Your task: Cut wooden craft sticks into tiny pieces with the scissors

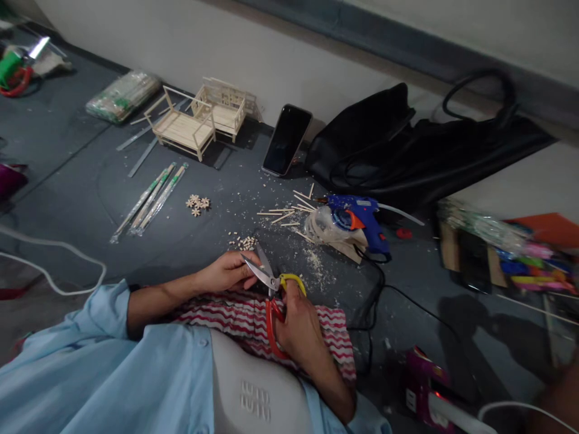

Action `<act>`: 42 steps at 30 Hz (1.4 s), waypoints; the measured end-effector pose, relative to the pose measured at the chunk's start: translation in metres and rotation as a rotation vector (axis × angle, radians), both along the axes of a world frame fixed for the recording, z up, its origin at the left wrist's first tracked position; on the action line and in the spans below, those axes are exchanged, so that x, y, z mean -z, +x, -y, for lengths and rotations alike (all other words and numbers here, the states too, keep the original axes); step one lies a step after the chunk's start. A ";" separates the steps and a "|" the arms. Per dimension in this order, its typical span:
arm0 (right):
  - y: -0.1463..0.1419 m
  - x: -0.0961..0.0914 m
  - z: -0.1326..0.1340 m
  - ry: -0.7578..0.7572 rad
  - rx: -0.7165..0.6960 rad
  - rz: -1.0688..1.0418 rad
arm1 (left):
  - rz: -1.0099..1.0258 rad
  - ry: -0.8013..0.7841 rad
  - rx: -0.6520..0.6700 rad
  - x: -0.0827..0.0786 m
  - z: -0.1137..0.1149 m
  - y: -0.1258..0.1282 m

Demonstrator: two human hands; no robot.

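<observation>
My right hand (301, 322) grips a pair of scissors (270, 280) with one yellow and one red handle. The blades are spread apart and point toward my left hand (230, 271). My left fingers are bent together beside the blades; whatever they pinch is too small to make out. Just beyond them lies a small heap of short cut wooden pieces (246, 243). Thin wooden sticks (283, 212) are scattered farther off, amid pale crumbs. A red-and-white wavy striped cloth (332, 331) lies beneath my wrists.
A blue glue gun (368, 217) rests by a clear plastic container (322, 224), its black cord trailing right. Small wooden furniture models (185, 129), flower-shaped pieces (198, 204), wrapped sticks (151, 202), a propped phone (287, 140) and a black bag (375, 150) stand behind.
</observation>
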State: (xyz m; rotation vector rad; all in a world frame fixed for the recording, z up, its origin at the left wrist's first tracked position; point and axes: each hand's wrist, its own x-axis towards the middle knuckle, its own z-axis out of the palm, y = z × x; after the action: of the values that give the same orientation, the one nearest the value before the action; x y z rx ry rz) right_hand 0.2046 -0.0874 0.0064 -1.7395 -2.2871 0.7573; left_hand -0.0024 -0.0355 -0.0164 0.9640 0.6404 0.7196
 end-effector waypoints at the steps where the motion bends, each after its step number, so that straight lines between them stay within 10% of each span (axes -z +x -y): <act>1: 0.000 0.000 0.000 0.000 -0.003 -0.006 | 0.003 -0.003 -0.005 0.000 0.000 0.000; 28: 0.001 0.003 0.000 0.004 -0.030 -0.002 | -0.038 0.034 -0.014 -0.001 0.000 0.000; 42: -0.006 0.007 -0.001 0.069 0.025 -0.027 | -0.291 0.616 -0.315 -0.001 -0.002 -0.001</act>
State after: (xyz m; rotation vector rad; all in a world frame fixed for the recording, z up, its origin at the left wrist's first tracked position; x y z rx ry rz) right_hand 0.1988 -0.0862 -0.0002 -1.7146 -2.2420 0.6850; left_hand -0.0031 -0.0333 -0.0159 1.5749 0.8581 1.1016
